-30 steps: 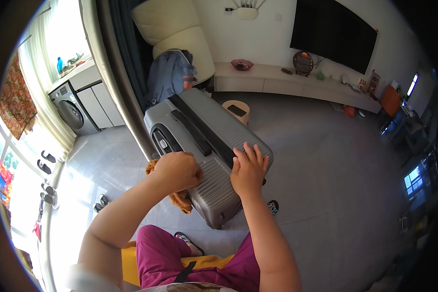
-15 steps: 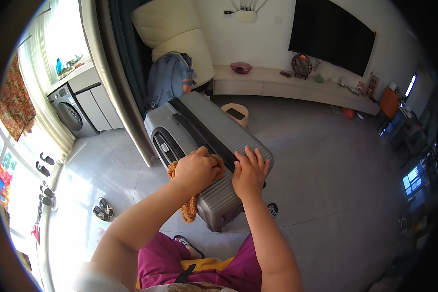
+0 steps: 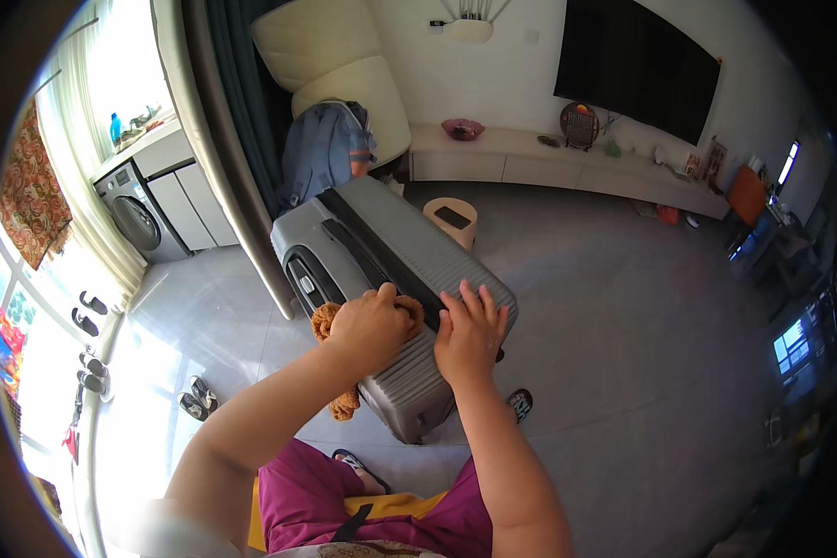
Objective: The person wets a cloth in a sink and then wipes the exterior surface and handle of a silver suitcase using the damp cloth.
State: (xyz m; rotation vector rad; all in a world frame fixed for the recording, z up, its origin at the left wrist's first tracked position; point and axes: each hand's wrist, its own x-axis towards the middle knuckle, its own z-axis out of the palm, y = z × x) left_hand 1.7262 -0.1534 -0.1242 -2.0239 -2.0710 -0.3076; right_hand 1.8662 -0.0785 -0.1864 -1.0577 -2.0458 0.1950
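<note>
A grey ribbed suitcase (image 3: 409,395) stands in front of my knees, with a dark band and a black handle (image 3: 349,246) along its upward side. My left hand (image 3: 372,325) is closed around a bunched brown cloth (image 3: 409,312) pressed against the suitcase near the handle's close end. Part of the cloth sticks out left of the wrist, and an end hangs down beside the case. My right hand (image 3: 470,335) lies on the suitcase's right edge with its fingers spread, holding nothing.
A blue backpack (image 3: 321,149) leans on a cream cushioned seat behind the suitcase. Right of it stands a small round bin (image 3: 456,219). A low white cabinet (image 3: 549,172) runs along the wall under a television. Shoes (image 3: 197,398) lie on the floor at left.
My left hand and the cloth have shifted slightly left and down along the suitcase. The right hand has slid a little left, still resting on the case. The suitcase appears slightly further left.
</note>
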